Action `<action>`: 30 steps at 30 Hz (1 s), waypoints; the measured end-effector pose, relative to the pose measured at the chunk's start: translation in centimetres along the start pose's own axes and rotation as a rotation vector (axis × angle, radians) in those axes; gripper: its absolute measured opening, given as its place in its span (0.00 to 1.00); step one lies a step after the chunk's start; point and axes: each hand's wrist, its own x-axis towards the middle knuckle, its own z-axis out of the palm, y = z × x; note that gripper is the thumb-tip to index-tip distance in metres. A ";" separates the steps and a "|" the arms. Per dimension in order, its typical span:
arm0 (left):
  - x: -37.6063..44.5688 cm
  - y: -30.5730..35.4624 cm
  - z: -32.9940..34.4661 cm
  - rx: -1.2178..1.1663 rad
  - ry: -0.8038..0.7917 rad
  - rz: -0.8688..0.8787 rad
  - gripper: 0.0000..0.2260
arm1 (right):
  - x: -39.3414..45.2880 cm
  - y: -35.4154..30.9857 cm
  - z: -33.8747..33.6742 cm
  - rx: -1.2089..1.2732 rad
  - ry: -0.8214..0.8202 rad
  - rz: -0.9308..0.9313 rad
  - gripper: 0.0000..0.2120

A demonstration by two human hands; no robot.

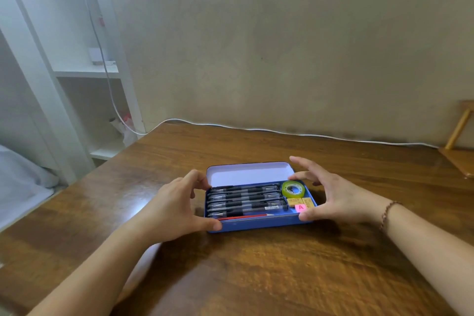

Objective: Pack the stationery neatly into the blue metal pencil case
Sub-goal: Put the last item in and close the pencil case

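Observation:
The blue metal pencil case [256,224] lies open on the wooden table, its lid [246,173] tilted back. Several black pens [246,197] lie side by side in it, with a red pencil [243,217] along the front wall. At the right end sit a green tape roll [293,188], two yellow erasers [295,201] and a pink eraser [300,207] marked A. My left hand [171,208] grips the case's left end, thumb on the front corner and fingers at the back. My right hand [341,195] spans the right end with fingers spread, its thumb touching the front corner and a fingertip by the lid.
A white cable [256,129] runs along the table's far edge by the wall. A wooden stand [459,151] sits at the far right. White shelving [87,72] and a bed [20,177] lie beyond the table's left edge.

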 end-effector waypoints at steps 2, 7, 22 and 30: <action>0.0 0.1 -0.1 0.022 -0.021 0.000 0.35 | -0.1 0.1 0.1 0.005 -0.013 0.003 0.50; 0.1 -0.1 0.4 -0.039 -0.063 0.000 0.35 | -0.4 0.1 0.5 0.009 -0.017 -0.004 0.47; 0.7 -0.5 0.3 -0.408 -0.152 -0.202 0.34 | 0.0 1.0 1.4 0.147 0.083 0.009 0.46; 3.0 1.9 0.6 -0.935 -0.060 -0.522 0.36 | 3.2 0.0 2.1 0.638 0.243 0.220 0.44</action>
